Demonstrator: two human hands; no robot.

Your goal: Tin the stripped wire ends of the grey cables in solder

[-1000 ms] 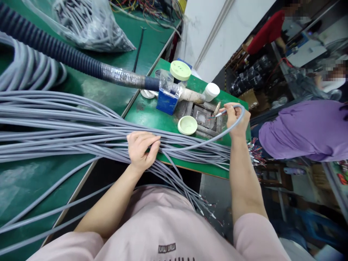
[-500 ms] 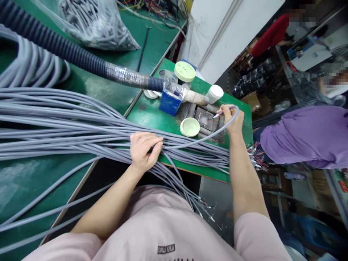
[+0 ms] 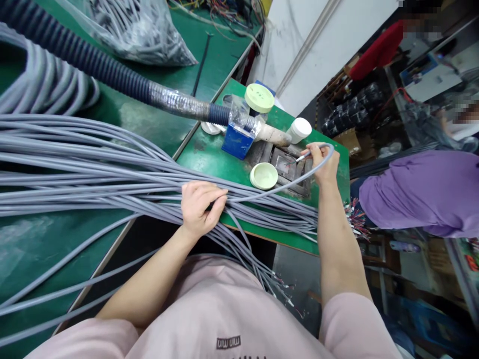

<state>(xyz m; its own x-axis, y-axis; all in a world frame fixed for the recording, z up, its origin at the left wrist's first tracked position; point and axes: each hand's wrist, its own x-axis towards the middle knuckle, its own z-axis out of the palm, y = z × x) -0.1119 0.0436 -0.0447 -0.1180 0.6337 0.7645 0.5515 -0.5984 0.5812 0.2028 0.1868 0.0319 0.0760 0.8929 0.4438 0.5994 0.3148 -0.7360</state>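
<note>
My right hand pinches a grey cable close to its stripped end. The cable loops back over the hand, and its thin coloured wires reach over the square metal solder pot. Fingers closed, my left hand rests on the long bundle of grey cables and grips cable there; which strands lie in it is partly hidden. A pale green dish sits just left of the pot. Behind the pot is the taped nozzle of a black corrugated hose.
A blue block props up the hose. Near it stand a white-lidded jar and a green-lidded tub. A plastic bag of grey pieces lies at the back left. To the right is a person in a purple shirt.
The view has shifted slightly. My right hand still holds the cable end over the pot, and my left hand stays on the bundle.
</note>
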